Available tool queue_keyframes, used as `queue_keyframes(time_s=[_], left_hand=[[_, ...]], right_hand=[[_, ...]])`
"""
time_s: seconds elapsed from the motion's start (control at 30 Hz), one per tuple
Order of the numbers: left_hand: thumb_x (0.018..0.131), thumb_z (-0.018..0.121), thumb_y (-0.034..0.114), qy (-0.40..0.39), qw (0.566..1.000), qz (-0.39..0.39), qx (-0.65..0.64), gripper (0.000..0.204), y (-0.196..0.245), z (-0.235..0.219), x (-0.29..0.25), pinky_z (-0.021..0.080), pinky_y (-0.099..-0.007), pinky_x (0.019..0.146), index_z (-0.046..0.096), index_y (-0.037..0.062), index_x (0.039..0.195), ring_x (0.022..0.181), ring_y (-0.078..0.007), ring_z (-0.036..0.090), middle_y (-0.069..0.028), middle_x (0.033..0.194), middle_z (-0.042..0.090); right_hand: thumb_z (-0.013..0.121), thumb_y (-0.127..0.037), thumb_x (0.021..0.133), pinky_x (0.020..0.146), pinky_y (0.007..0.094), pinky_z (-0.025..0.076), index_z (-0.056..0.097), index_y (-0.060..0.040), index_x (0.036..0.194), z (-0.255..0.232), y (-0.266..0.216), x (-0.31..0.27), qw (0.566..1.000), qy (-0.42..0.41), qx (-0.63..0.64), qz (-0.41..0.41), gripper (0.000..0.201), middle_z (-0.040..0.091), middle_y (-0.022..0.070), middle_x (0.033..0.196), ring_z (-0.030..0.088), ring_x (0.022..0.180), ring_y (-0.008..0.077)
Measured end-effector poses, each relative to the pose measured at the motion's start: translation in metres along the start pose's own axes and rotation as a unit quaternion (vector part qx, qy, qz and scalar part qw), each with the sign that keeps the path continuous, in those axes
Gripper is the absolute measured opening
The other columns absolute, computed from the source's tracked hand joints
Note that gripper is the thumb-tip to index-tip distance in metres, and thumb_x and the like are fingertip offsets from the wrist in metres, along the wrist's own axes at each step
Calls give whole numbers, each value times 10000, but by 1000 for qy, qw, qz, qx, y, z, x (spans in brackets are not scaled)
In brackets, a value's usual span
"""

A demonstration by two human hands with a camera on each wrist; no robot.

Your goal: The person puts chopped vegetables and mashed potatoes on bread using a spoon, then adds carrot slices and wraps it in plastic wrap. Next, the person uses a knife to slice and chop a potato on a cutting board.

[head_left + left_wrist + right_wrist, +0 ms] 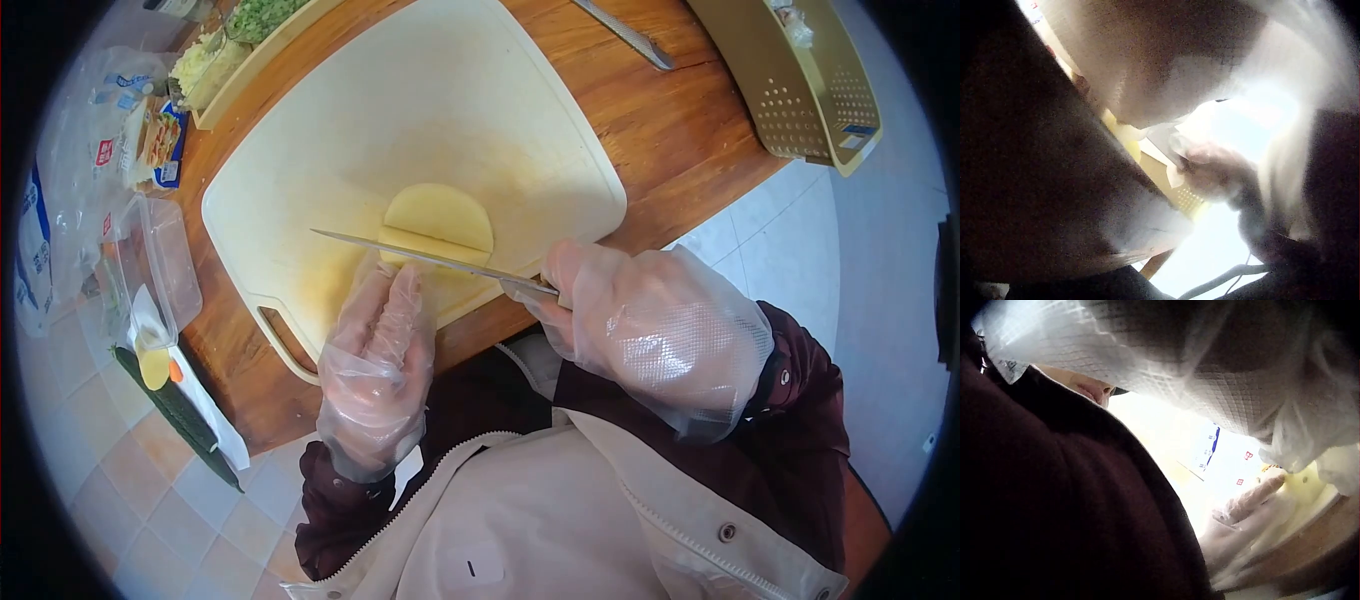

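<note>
Pale yellow peeled potato, flat and cut, lies on the white cutting board in the head view. My right hand, in a clear plastic glove, grips a kitchen knife by its handle. Its blade points left and crosses the near part of the potato. On the near side of the blade is my gloved left hand, fingers extended, fingertips at the potato's near edge. The right wrist view shows the left hand reaching toward the yellow potato. Glove and sleeve hide most of the left wrist view.
A perforated gold basket stands at the right, near a metal utensil. At the back left, a tray holds chopped greens and pale shreds. Plastic bags, a clear tub and a cucumber lie along the left side.
</note>
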State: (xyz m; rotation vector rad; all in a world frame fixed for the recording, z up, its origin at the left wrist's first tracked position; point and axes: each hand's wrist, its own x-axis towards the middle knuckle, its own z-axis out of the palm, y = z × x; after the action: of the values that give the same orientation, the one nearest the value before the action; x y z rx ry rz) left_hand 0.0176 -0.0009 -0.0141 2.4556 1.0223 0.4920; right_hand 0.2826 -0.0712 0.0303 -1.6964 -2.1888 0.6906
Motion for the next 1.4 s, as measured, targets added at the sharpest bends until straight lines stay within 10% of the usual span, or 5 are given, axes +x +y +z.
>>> queue_keyframes(time_s=[0.53, 1.4], left_hand=[[852, 700, -66, -7, 1000, -8, -3, 555, 7, -6, 8, 595, -399, 878, 684, 81, 1387, 1058, -377, 735, -213, 1271, 701], [769, 697, -103, -46, 999, 19, -9, 816, -1, -6, 10, 578, -440, 782, 548, 134, 1536, 935, -434, 696, -222, 1265, 679]], right_hand=[[601, -137, 951, 472, 350, 514, 576, -84, 898, -9, -21, 5, 986, -37, -159, 32, 79, 594, 32, 680, 670, 595, 179], [659, -201, 958, 453, 361, 508, 557, -66, 882, 4, -18, 24, 991, -48, -107, 59, 185, 602, 60, 608, 669, 549, 203]])
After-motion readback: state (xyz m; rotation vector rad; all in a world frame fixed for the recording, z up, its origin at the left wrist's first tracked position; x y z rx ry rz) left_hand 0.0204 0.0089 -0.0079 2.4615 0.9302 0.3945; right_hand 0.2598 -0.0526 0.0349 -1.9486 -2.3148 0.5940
